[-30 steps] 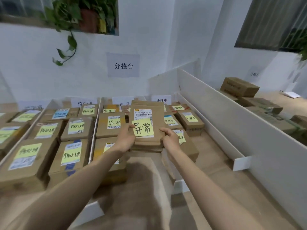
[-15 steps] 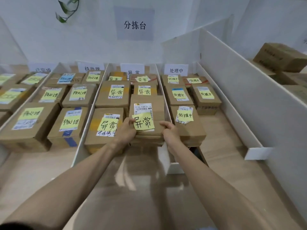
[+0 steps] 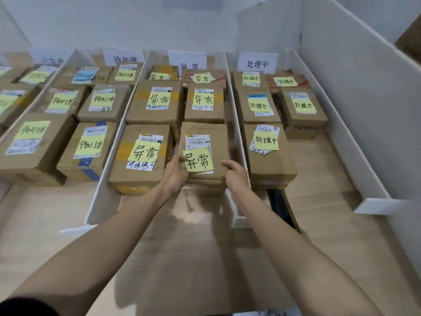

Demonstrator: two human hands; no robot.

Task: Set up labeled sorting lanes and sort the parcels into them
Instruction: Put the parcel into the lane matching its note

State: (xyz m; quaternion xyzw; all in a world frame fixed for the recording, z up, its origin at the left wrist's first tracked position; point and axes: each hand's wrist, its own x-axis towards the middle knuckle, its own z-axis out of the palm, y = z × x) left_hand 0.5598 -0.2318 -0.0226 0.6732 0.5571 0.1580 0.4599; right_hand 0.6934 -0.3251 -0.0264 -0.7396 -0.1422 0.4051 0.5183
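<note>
Gripping parcel (image 3: 203,133) with left hand (image 3: 175,173), right hand (image 3: 235,176), box (image 3: 205,117) ahead, white divider (image 3: 234,112) alongside

This is a parcel sorting station, of the mailroom or small-warehouse kind. White divider boards (image 3: 100,197) split the wooden desk (image 3: 45,224) into lanes (image 3: 319,160). Each has a paper sign (image 3: 257,62) at the top of the frame and holds cardboard parcels (image 3: 155,103) with shipping labels (image 3: 198,141) and handwritten yellow notes (image 3: 266,140).

Bare wood surface (image 3: 193,247) up front + front of R lane (image 3: 319,169) free; white dividers (image 3: 102,197), packed parcels (image 3: 157,115) either side.
</note>
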